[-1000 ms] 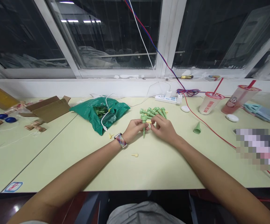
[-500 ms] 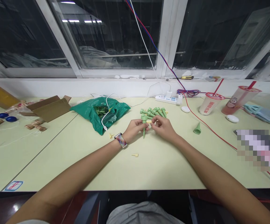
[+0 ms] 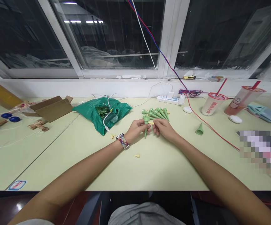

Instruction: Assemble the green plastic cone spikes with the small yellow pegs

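My left hand (image 3: 137, 129) is closed around a green plastic spike (image 3: 146, 118), held upright with its point down. My right hand (image 3: 163, 128) pinches a small yellow plastic piece (image 3: 151, 123) against the spike's side, just below its wide top; whether it sits inside the spike I cannot tell. Behind my hands lies a pile of similar green spikes (image 3: 158, 112), with bits of yellow showing. One loose yellow piece (image 3: 137, 156) rests in front of my hands, and more yellow pieces (image 3: 112, 136) lie near my left wrist.
A green plastic bag (image 3: 90, 115) with green parts inside stands back left, a white cable across it. To the right are a green cone (image 3: 199, 129), a red cable (image 3: 211, 126) and two drink cups (image 3: 211, 106). A power strip (image 3: 169, 99) sits by the wall.
My right fingers have shifted their grip on the yellow piece and stretched out a little. The spike stays in my left hand. The whole view has shifted slightly.
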Demonstrator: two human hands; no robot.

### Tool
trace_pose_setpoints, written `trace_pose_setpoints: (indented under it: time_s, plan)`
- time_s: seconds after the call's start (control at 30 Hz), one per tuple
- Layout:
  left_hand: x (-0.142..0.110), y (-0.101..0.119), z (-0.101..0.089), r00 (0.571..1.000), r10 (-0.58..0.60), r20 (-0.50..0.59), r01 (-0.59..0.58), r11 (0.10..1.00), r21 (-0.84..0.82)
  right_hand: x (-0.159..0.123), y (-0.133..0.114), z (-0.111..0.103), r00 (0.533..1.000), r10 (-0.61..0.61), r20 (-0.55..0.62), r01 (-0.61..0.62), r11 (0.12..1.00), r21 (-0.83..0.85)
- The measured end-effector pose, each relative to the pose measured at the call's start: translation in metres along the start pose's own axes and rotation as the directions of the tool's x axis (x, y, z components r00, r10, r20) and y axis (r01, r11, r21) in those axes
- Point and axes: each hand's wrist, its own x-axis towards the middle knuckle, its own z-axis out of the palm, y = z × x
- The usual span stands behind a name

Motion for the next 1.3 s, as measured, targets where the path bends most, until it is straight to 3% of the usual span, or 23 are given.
trace_pose_setpoints:
  time_s: [0.1, 0.17, 0.3, 0.4, 0.57, 0.97, 1.1, 1.3]
  plan:
    - [0.0, -0.001, -0.001, 1.0, -0.004, -0.013, 0.004, 1.0, 0.019, -0.002, -0.003, -0.004, 0.983, -0.134, -0.123, 0.131, 0.991, -0.035]
    - [0.0, -0.002, -0.002, 1.0, -0.008, -0.019, 0.008, 1.0, 0.017, -0.005, -0.007, -0.007, 0.949, -0.274, -0.153, 0.249, 0.954, -0.166]
    - [-0.001, -0.002, -0.001, 1.0, 0.008, -0.014, -0.008, 1.0, 0.02, -0.011, -0.013, -0.01, 0.858, -0.514, -0.029, 0.445, 0.769, -0.459]
    - [-0.001, -0.001, -0.001, 1.0, 0.013, -0.011, -0.013, 1.0, 0.022, -0.012, -0.013, -0.008, 0.834, -0.55, 0.036, 0.484, 0.7, -0.525]
    - [-0.001, 0.0, -0.001, 1.0, 0.005, 0.002, -0.005, 1.0, 0.022, -0.011, -0.01, -0.005, 0.843, -0.537, 0.018, 0.466, 0.716, -0.52]
    - [-0.001, 0.0, -0.001, 1.0, -0.013, 0.011, 0.013, 1.0, -0.003, -0.008, -0.004, -0.002, 0.969, -0.249, 0.0, 0.235, 0.915, -0.327]
    - [-0.001, 0.001, 0.0, 1.0, -0.02, 0.02, 0.02, 1.0, -0.013, -0.007, -0.002, 0.003, 0.989, -0.15, -0.015, 0.144, 0.97, -0.195]
    - [-0.001, 0.002, 0.001, 1.0, -0.022, 0.007, 0.022, 0.999, -0.029, 0.0, -0.002, 0.004, 0.991, 0.123, 0.056, -0.127, 0.989, 0.08]
